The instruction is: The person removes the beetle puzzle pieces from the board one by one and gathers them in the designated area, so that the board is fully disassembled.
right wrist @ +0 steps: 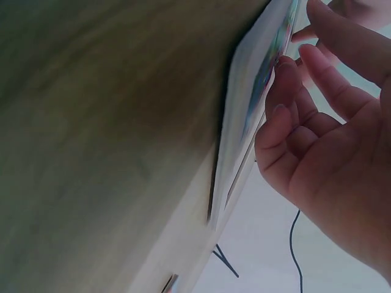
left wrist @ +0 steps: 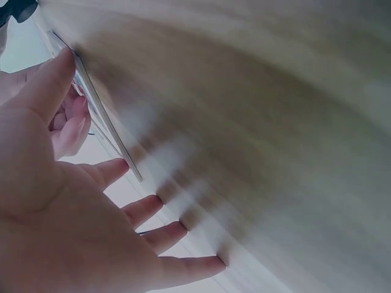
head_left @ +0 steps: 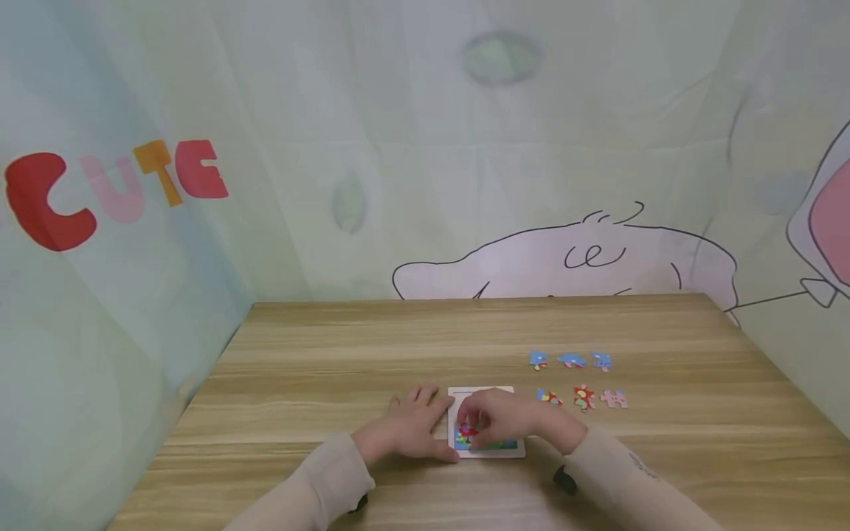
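A small white-framed jigsaw board (head_left: 491, 454) lies on the table before me, its lower picture part showing green, blue and red. My left hand (head_left: 413, 425) is spread at its left side, thumb at the near left corner and index fingertip close to the left edge. In the left wrist view the other fingertips (left wrist: 174, 235) rest on the tabletop. Over the board bends my right hand (head_left: 501, 414), thumb and index finger pinching around a red-patterned puzzle piece (head_left: 468, 430) at the picture's left. The hand covers much of the board.
Right of the board, loose puzzle pieces lie in two rows: a far row with a blue piece (head_left: 572, 360) in its middle, and a nearer row with a red piece (head_left: 584, 397) and a pink piece (head_left: 614, 399). A printed cloth backdrop (head_left: 319, 221) stands behind the wooden table (head_left: 299, 369).
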`<state>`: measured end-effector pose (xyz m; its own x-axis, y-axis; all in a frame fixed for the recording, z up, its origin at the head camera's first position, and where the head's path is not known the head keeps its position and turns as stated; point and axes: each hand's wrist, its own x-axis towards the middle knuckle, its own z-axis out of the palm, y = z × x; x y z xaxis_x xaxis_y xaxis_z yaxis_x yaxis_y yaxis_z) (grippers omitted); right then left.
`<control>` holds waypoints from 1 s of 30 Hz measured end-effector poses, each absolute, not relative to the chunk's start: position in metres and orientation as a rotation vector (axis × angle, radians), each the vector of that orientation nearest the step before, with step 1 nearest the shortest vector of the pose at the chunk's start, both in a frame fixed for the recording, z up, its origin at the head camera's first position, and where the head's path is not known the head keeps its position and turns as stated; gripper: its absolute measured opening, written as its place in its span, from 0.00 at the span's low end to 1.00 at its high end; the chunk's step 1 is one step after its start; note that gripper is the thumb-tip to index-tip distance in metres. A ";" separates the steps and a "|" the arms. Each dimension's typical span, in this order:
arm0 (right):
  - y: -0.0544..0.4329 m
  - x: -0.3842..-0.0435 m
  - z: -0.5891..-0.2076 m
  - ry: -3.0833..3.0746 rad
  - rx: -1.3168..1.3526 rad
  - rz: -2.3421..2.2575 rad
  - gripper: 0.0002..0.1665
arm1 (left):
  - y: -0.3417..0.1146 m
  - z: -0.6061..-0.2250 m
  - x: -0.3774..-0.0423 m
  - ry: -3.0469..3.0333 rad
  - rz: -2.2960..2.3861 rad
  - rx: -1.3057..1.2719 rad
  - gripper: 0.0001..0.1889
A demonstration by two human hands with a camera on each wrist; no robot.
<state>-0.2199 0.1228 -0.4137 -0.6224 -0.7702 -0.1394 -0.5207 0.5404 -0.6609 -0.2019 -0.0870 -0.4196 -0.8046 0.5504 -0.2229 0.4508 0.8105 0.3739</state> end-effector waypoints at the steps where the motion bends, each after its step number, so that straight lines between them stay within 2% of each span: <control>1: 0.122 -0.220 -0.414 2.365 -1.055 -0.810 0.14 | -0.087 -0.420 -0.202 2.676 0.435 0.762 0.45; 16: 0.114 -0.219 -0.413 2.384 -0.998 -0.754 0.15 | -0.086 -0.421 -0.200 2.694 0.428 0.759 0.45; 25: 0.114 -0.218 -0.415 2.390 -1.028 -0.744 0.20 | -0.085 -0.423 -0.201 2.693 0.428 0.759 0.45; 30: 0.112 -0.218 -0.415 2.406 -1.012 -0.719 0.18 | -0.085 -0.422 -0.201 2.690 0.433 0.754 0.45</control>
<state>-0.2181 0.1124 -0.4146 -0.6404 -0.7455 -0.1848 -0.5218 0.5989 -0.6075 -0.2009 -0.0854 -0.4223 -0.8122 0.5426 -0.2143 0.4480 0.8154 0.3668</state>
